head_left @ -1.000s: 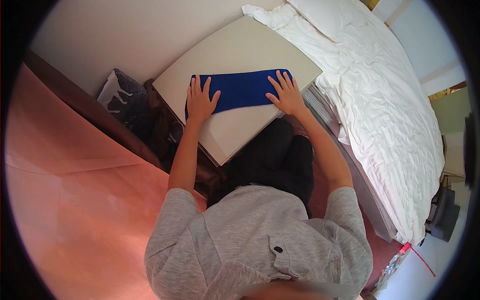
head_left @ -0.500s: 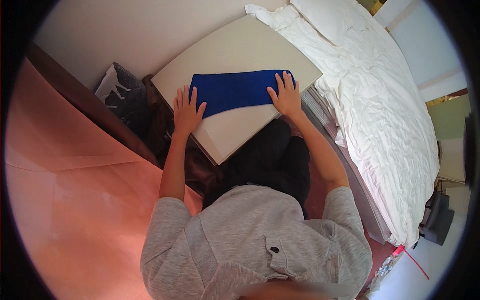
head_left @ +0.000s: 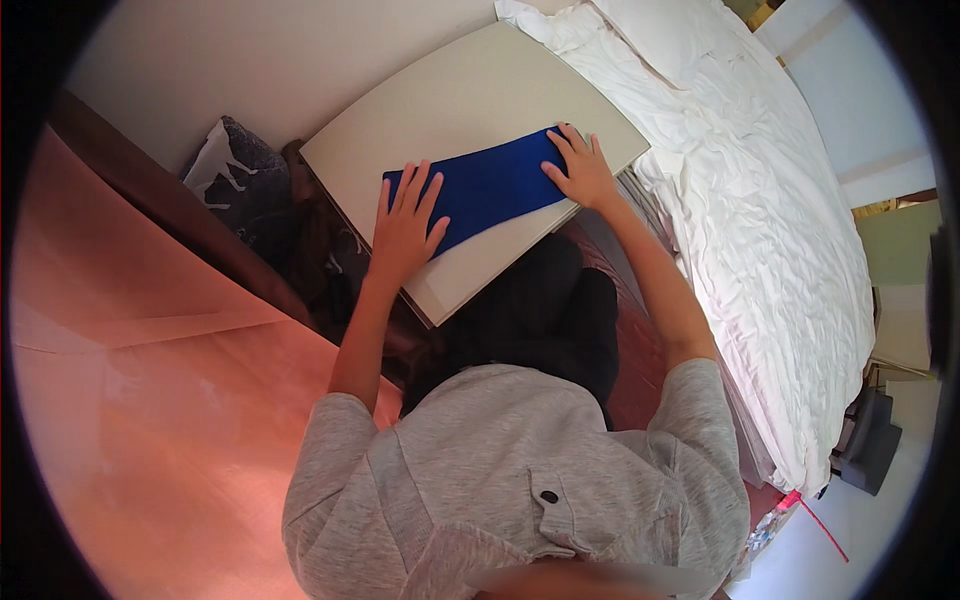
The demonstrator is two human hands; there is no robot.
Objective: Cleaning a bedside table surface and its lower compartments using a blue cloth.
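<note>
A flat, blue piece of cloth [head_left: 495, 185] lies slantwise on the pale tabletop [head_left: 480, 90], its right end farther from me than its left. My left hand [head_left: 405, 225] rests on the cloth's left end, fingers stretched out and a little apart. On the right end lies my right hand [head_left: 582, 172], also with spread fingers, the thumb on the blue fabric. Neither hand is closed round anything. Parts of both cloth ends are hidden beneath the fingers.
A bed with a rumpled white sheet [head_left: 740, 220] runs along the table's right side. Left of the table sits a dark bag with a white animal print [head_left: 235, 165]. An orange-pink cloth surface [head_left: 150, 400] fills the lower left. A wall stands behind.
The cloth has turned, its right end going away from me and its left end nearer. My left hand has shifted right onto the cloth; my right hand has moved slightly farther off.
</note>
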